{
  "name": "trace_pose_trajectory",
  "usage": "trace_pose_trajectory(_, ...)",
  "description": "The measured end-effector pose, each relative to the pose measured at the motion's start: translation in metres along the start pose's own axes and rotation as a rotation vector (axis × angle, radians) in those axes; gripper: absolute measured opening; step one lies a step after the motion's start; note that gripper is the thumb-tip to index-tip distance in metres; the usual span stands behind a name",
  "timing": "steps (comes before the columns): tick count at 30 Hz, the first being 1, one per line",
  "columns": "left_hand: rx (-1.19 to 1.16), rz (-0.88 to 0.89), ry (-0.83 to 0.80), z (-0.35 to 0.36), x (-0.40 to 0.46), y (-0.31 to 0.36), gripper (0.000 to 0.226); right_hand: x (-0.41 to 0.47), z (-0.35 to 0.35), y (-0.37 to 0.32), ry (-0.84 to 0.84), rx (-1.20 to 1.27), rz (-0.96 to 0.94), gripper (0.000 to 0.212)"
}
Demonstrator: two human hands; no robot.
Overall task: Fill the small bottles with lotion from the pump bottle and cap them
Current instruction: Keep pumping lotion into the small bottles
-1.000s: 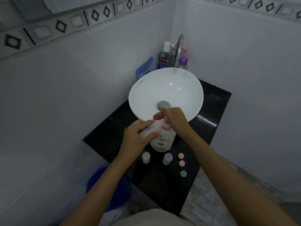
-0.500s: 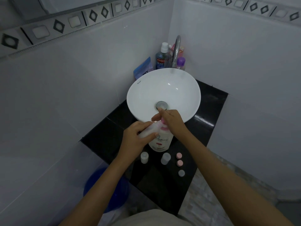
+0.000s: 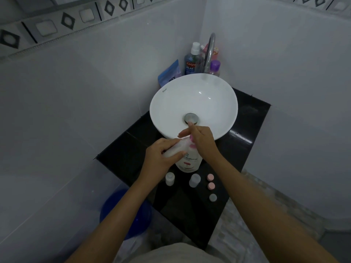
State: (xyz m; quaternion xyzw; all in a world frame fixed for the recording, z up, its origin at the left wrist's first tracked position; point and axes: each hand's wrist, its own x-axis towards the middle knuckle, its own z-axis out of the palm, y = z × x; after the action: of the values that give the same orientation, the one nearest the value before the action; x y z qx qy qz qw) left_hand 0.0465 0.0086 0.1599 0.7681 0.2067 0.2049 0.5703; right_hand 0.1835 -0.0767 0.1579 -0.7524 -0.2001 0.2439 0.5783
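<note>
A white pump bottle (image 3: 189, 162) with a pink pump head stands on the black counter (image 3: 247, 130) in front of the basin. My right hand (image 3: 201, 141) rests on top of the pump head, fingers partly spread. My left hand (image 3: 161, 158) holds a small translucent bottle (image 3: 175, 149) tilted, its mouth toward the pump spout. Two more small bottles (image 3: 169, 178) (image 3: 194, 180) stand uncapped on the counter below. Two pink caps (image 3: 210, 177) (image 3: 211, 186) and one pale cap (image 3: 213, 197) lie to their right.
A white bowl basin (image 3: 193, 103) with a chrome tap (image 3: 209, 52) fills the counter's far half. Mouthwash (image 3: 191, 60), a purple-capped bottle (image 3: 215, 67) and a blue pouch (image 3: 169, 74) stand behind it. A blue bucket (image 3: 115, 209) sits on the floor at the lower left.
Both hands keep the same hold on the small bottle and the pump. Only the camera view has shifted slightly.
</note>
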Motion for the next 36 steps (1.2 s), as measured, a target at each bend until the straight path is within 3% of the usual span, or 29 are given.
trace_pose_trajectory(7,-0.01,0.052,-0.044,-0.008,0.005,0.01,0.041,0.007,-0.011,-0.015,-0.057,-0.09,-0.113,0.04)
trace_pose_trajectory(16,0.013,0.01,-0.047,-0.002,0.006,0.002,0.036,-0.001,0.001,-0.004,0.032,0.046,-0.028,0.048)
trace_pose_trajectory(29,0.001,0.02,-0.02,-0.004,0.008,0.008,0.035,-0.004,-0.01,-0.018,-0.105,0.165,-0.096,0.039)
trace_pose_trajectory(36,0.043,0.016,-0.031,-0.003,0.003,0.005,0.038,-0.008,-0.006,-0.012,0.041,0.206,-0.167,0.026)
